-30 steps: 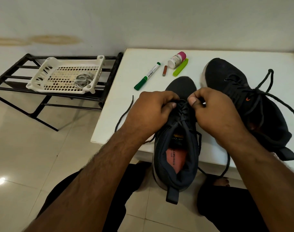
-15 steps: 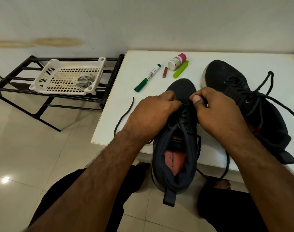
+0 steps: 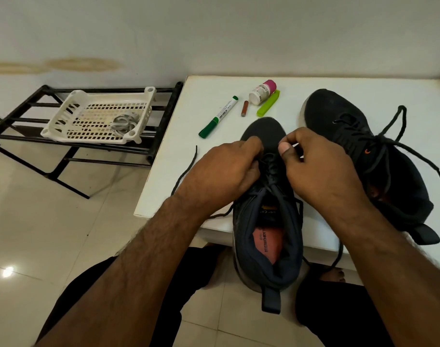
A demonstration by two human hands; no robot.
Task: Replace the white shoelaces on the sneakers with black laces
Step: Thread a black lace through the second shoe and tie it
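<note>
The near sneaker [image 3: 267, 221] lies on the front edge of the white table [image 3: 213, 156], heel overhanging toward the person, and a black lace [image 3: 270, 169] crosses its eyelets. Both hands work at the lower eyelets, close to the toe. The left hand [image 3: 229, 171] has its fingers curled over the left side of the lacing, gripping the lace or the eyelet flap; which of the two cannot be told. The right hand [image 3: 316, 166] pinches something thin between thumb and forefinger just right of the lacing, probably the lace itself.

Left of the grip, a loose lace end [image 3: 188, 169] trails across the table; another loop hangs off the table edge below the right wrist. Right of the hands lies the second sneaker [image 3: 364, 151], already laced in black and loosely knotted. Beyond the grip sit a green marker [image 3: 217, 117], a small brown stick [image 3: 244, 111], a pink-capped bottle [image 3: 262, 92] and a lime-green clip [image 3: 268, 106]. Far to the left, a white basket [image 3: 63, 116] on a black rack [image 3: 21, 126] holds a pale coil, apparently the removed white laces [image 3: 123, 123].

The step in hand looks like threading or tightening the second shoe's black lace. Next, the slack likely needs drawing evenly through the upper eyelets, keeping both ends matched.
</note>
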